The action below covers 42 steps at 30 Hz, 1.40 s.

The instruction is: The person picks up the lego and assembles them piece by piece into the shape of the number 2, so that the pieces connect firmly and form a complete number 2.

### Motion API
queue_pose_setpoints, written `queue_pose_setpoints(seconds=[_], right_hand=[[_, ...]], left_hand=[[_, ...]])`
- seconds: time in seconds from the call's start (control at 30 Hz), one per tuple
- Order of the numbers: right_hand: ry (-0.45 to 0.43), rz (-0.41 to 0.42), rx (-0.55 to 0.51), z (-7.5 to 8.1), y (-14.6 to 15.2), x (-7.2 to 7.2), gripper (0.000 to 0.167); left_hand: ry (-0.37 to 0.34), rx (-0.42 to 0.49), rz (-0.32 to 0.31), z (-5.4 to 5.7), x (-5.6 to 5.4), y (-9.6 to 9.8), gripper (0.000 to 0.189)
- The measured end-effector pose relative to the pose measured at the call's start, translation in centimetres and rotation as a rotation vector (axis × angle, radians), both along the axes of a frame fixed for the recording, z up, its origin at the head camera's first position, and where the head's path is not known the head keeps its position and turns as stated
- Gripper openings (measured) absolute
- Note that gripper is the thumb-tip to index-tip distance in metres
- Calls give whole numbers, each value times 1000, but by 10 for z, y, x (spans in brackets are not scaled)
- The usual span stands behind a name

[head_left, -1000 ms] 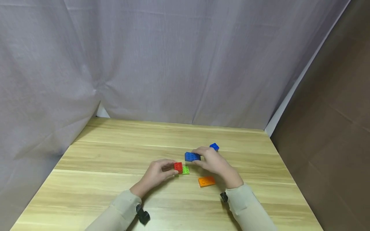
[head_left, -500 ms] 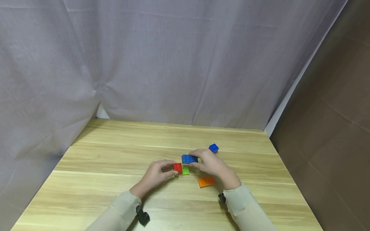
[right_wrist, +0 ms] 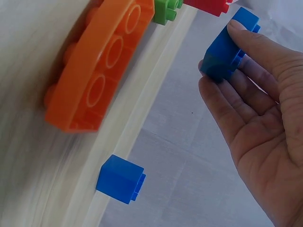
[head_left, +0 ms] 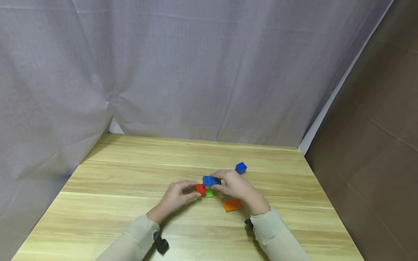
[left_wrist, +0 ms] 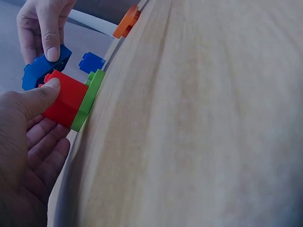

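My left hand (head_left: 179,195) grips a red brick (head_left: 200,190) between thumb and fingers. In the left wrist view, the red brick (left_wrist: 67,97) sits on one end of a flat green brick (left_wrist: 88,100), whose other studs are bare. My right hand (head_left: 236,186) pinches a longer blue brick (head_left: 209,180) by its right end. The long blue brick (right_wrist: 222,49) is held off the table, just behind the red and green pair. Whether it touches the red brick cannot be told.
A small blue brick (head_left: 241,168) stands on the wooden table (head_left: 137,170) beyond my right hand. Nearer me lies an orange brick (head_left: 232,205), its hollow underside (right_wrist: 112,52) showing in the right wrist view. Grey cloth (head_left: 169,72) hangs behind the table.
My right hand has moved left and slightly nearer with the long blue brick, towards the red and green bricks. My left hand has stayed in place.
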State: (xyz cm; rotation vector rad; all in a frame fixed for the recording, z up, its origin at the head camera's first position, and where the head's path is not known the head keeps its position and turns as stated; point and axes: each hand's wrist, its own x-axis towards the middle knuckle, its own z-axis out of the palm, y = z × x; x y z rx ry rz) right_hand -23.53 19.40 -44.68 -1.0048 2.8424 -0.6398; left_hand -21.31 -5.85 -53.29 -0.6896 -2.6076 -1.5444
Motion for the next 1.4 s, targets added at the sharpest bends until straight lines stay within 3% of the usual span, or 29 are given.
queue_pose_setpoints(seconds=[0.87, 1.4], right_hand=[[80, 80, 25, -5, -8, 0, 39], [7, 119, 18, -5, -12, 5, 35]], left_hand=[[12, 26, -24, -2, -1, -1, 40], [-19, 69, -52, -4, -1, -1, 38]])
